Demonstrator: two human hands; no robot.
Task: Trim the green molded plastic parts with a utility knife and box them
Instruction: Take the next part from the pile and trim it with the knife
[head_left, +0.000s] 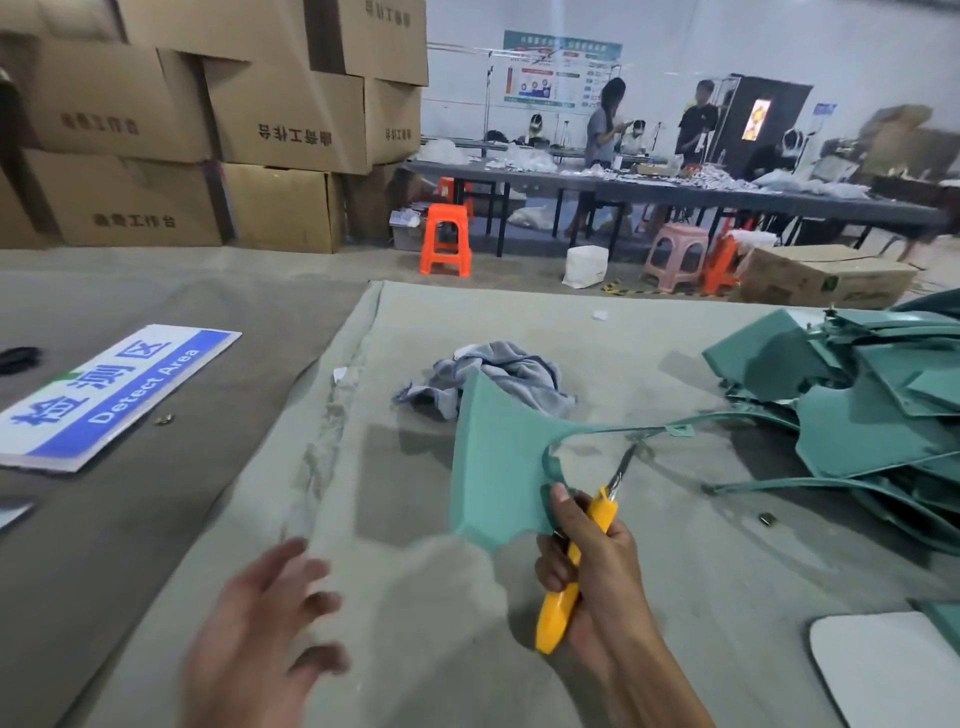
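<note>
While the right hand (592, 561) pinches a green part (498, 467) and grips the knife (576, 566), blade out. The left hand (265, 618) hovers spread above the table (395, 649).

A flat teal-green molded plastic part (498, 467) stood tilted above the counter (675, 571), with scalloped edges and a thin green runner strand (597, 430) trailing from it toward the right. A yellow utility knife (574, 566) with its metal blade (621, 470) extended pointed up at that strand, just beside the part's right edge. A jumbled pile of green parts (852, 395) lay at the counter's right side.
</note>
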